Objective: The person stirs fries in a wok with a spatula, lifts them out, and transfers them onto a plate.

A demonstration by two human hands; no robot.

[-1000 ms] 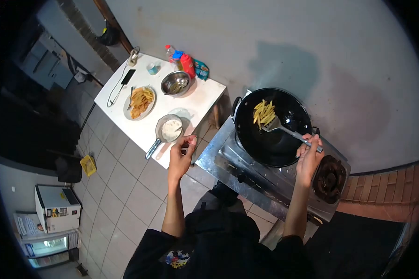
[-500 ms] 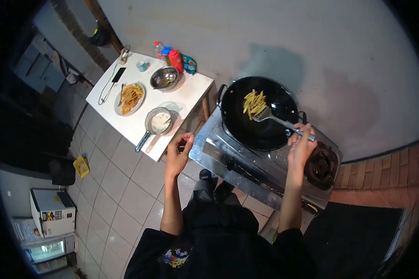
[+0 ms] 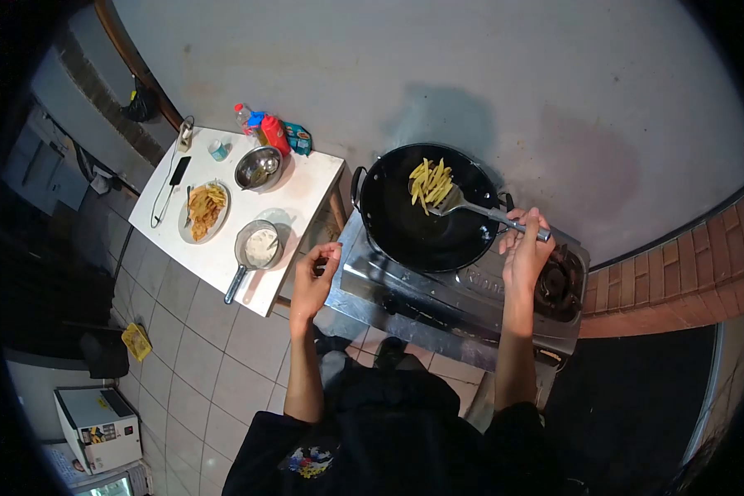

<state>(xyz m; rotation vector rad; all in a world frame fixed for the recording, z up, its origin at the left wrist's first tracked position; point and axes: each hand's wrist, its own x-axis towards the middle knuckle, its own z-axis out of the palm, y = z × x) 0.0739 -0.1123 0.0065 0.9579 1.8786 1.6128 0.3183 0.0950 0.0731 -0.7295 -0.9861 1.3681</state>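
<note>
My right hand [image 3: 525, 248] grips the grey handle of a spatula [image 3: 479, 210]. The spatula's slotted head meets a pile of fries [image 3: 431, 182] on the far left side of a black wok [image 3: 422, 244]. That wok stands on a metal gas stove [image 3: 417, 293]. My left hand [image 3: 312, 281] hovers off the stove's left end, its fingers curled in toward the thumb, with nothing visible in them. Closest to it on the left is a saucepan [image 3: 241, 248] holding a white mixture, set on the white table [image 3: 231, 202].
On the table are a plate [image 3: 223, 217] of fried food, a metal bowl [image 3: 244, 176], a red bottle [image 3: 274, 134], a small cup [image 3: 217, 150] and a phone [image 3: 180, 171]. An uncovered burner [image 3: 559, 285] lies right of the wok. A wall [image 3: 521, 91] rises behind the stove.
The view has shifted, so the table and wok appear further left. The spatula and fries sit close together as before, with the fries slightly more bunched on the spatula head.
</note>
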